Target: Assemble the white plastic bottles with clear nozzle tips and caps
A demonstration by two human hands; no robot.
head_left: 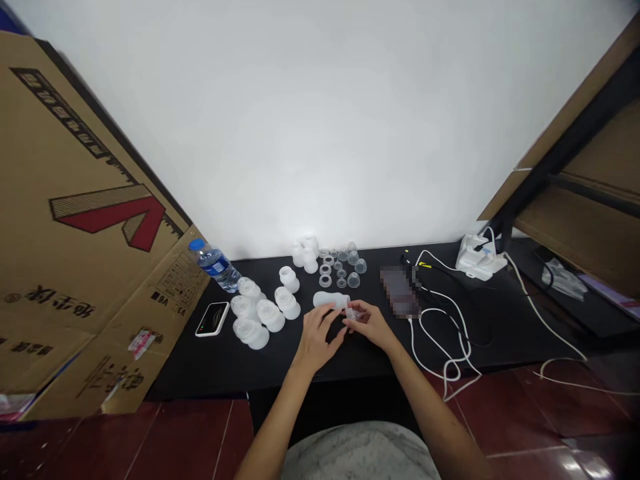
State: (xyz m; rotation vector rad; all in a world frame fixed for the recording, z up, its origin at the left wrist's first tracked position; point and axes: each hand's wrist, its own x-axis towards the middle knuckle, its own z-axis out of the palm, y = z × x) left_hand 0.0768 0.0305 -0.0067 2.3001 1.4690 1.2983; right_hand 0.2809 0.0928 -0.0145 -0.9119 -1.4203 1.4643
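White silicone piece (330,301) between left hand (317,339), right hand (369,325).

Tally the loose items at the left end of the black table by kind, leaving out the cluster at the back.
frosted white flanged pieces: 6
water bottle: 1
white handheld device with a black screen: 1
Total: 8

White bottle (330,300) between my left hand (316,340) and right hand (371,325). Room along near edge of black table (210,370). Left blocked by white silicone cups (270,315); ahead, transparent rings (325,269); right, blurred object (399,291), white cable (440,347).
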